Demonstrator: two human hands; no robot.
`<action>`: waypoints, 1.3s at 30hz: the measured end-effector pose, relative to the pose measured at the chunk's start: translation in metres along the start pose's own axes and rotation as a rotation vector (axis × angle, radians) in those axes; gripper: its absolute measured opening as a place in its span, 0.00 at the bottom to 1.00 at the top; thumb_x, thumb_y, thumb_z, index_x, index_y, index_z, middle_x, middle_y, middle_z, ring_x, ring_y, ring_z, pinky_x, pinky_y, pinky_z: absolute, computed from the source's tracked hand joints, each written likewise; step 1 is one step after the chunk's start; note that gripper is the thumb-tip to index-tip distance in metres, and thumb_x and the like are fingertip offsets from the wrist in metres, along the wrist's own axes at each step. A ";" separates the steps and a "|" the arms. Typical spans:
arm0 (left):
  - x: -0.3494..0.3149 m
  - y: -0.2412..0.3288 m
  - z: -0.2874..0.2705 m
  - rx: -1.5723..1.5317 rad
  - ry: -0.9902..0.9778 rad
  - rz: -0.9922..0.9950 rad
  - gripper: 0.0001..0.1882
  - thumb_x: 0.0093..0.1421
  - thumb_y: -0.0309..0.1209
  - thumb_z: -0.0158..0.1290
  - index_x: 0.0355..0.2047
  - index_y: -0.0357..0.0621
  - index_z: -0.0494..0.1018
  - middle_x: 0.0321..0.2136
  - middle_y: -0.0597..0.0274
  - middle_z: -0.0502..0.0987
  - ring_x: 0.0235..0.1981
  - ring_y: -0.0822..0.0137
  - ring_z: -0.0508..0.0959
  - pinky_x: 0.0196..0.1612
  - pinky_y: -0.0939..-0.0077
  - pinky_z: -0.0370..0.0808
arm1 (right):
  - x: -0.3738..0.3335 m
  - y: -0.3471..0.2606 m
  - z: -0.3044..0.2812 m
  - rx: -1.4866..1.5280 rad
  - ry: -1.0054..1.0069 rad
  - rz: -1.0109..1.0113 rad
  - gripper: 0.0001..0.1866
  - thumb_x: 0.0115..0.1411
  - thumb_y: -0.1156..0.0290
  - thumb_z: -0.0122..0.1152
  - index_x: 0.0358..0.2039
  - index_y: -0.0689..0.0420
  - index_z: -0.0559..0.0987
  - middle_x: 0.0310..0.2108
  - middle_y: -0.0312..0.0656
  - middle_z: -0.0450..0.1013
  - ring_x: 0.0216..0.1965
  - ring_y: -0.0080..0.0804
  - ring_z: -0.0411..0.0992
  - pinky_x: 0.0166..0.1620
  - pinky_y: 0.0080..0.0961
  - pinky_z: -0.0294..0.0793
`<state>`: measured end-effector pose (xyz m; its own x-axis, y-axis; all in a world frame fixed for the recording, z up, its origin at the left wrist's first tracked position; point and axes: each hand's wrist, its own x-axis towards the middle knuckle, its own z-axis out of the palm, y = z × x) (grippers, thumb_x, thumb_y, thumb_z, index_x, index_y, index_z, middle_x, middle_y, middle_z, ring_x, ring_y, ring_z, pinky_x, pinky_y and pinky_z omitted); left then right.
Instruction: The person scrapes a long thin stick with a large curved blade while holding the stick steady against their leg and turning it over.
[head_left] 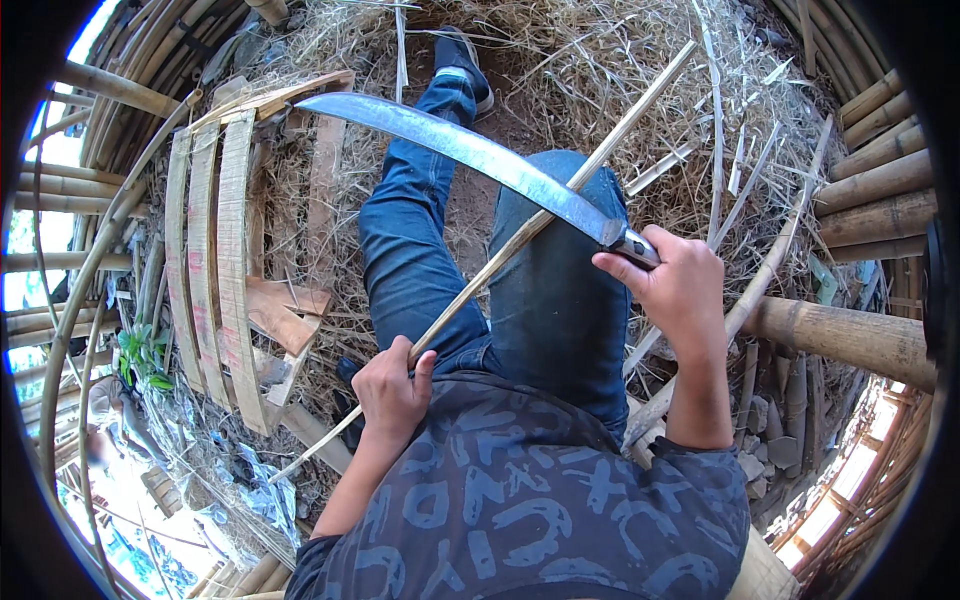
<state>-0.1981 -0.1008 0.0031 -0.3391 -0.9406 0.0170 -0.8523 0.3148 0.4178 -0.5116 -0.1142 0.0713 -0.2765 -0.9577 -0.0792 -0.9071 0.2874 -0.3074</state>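
In my right hand (680, 285) is the handle of a machete (465, 150), its long curved blade reaching left above my knees. My fingers wrap the grip, thumb along it. A thin bamboo strip (485, 268) slants from the lower left to the upper right, passing under the blade over my right thigh. The blade crosses the strip near its middle; whether its edge bites in I cannot tell. Closed round the strip's lower part, my left hand (393, 393) rests near my waist, and the strip's tail sticks out below it.
A slatted wooden pallet (238, 262) leans at the left. Dry straw and bamboo shavings (570, 60) cover the ground ahead. Thick bamboo poles (850, 340) stick in from the right, with more stacked behind. A leafy green plant (143, 358) and plastic scraps (265, 480) lie left.
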 end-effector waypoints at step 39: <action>-0.006 -0.004 -0.013 -0.056 0.038 0.000 0.17 0.63 0.39 0.49 0.22 0.42 0.64 0.10 0.56 0.66 0.12 0.54 0.70 0.17 0.64 0.63 | 0.032 0.047 -0.002 -0.054 0.101 -0.070 0.36 0.44 0.29 0.56 0.17 0.56 0.74 0.12 0.42 0.69 0.20 0.46 0.73 0.27 0.37 0.71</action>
<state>-0.1875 -0.0976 0.0127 -0.3234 -0.9449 0.0509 -0.8282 0.3086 0.4679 -0.5644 -0.1316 0.0565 -0.2396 -0.9701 0.0377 -0.9404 0.2223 -0.2574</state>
